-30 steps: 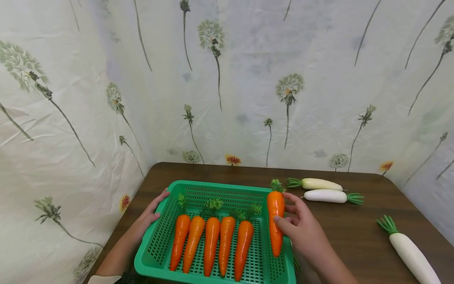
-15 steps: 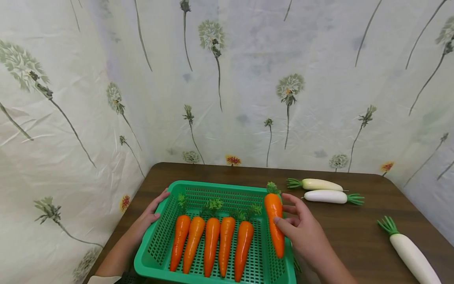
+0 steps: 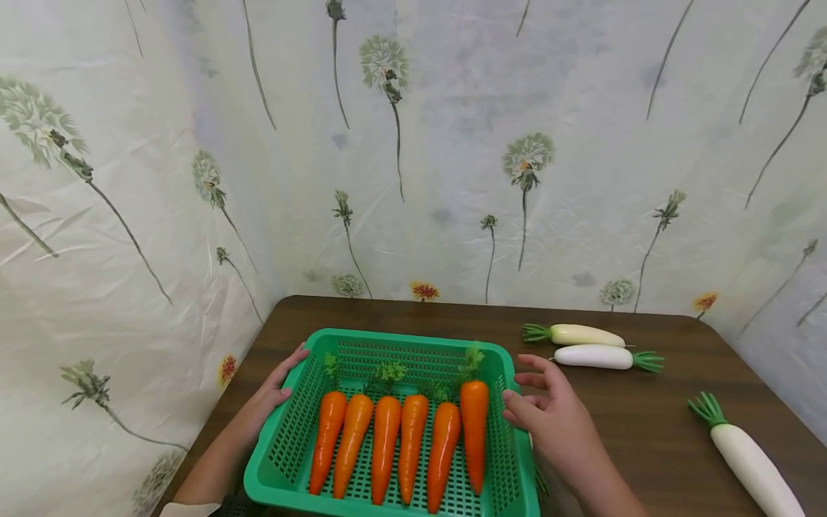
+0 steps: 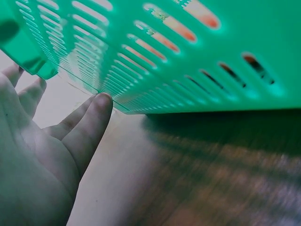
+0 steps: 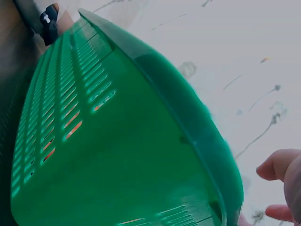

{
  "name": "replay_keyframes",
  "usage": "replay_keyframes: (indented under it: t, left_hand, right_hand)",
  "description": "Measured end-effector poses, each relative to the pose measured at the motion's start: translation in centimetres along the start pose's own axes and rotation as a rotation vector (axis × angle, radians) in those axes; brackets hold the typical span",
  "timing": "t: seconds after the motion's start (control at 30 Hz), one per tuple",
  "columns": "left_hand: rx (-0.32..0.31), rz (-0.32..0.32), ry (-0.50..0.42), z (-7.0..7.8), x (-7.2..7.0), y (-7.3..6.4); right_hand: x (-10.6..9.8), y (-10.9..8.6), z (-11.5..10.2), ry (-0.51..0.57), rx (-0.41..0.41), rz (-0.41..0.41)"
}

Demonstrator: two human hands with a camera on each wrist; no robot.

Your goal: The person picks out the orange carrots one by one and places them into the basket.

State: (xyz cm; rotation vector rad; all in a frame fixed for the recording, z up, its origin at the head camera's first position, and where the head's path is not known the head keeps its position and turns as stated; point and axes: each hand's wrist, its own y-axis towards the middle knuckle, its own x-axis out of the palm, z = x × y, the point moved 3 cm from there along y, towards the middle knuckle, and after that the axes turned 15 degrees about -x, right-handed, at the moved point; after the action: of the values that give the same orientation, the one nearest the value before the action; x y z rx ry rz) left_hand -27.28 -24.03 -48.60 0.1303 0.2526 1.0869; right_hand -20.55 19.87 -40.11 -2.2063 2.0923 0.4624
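In the head view a green perforated plastic basket (image 3: pixel 261 467) holds several orange carrots (image 3: pixel 384 438), side by side with their leafy tops toward the back. The rightmost carrot (image 3: pixel 474 431) lies inside near the right wall. My left hand (image 3: pixel 265 406) rests against the basket's left side; in the left wrist view its extended fingers (image 4: pixel 91 125) touch the slotted wall. Just beside the right rim is my right hand (image 3: pixel 549 413), holding nothing, its fingers loosely bent. The right wrist view has its fingertips (image 5: pixel 273 165) off the rim.
Two white radishes (image 3: pixel 591 357) with green tops lie at the back right of the brown table (image 3: pixel 665 416). Another radish (image 3: pixel 752 467) is at the far right. Green stems (image 3: pixel 541 481) show under the right forearm. A flower-patterned cloth (image 3: pixel 452 179) hangs behind.
The carrot that my right hand held over the basket's right rim now lies in the basket as the rightmost one. The right hand has let go; the left has stayed in place.
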Motion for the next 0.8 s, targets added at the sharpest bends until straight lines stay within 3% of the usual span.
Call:
replay_keyframes:
  t: [0.57,0.73,0.8]
  left_hand:
    - [0.076,-0.013,-0.010,0.25,0.07,0.23]
    - [0.038,-0.006,0.006,0.42,0.14,0.14]
    - [-0.026,-0.019,-0.016,0.41,0.15,-0.14]
  right_hand:
    - [-0.17,0.01,0.62,0.068,-0.012,0.032]
    - [-0.35,-0.20,0.42,0.085,-0.030,0.041]
    - [-0.57,-0.20,0.39,0.079,-0.046,0.038]
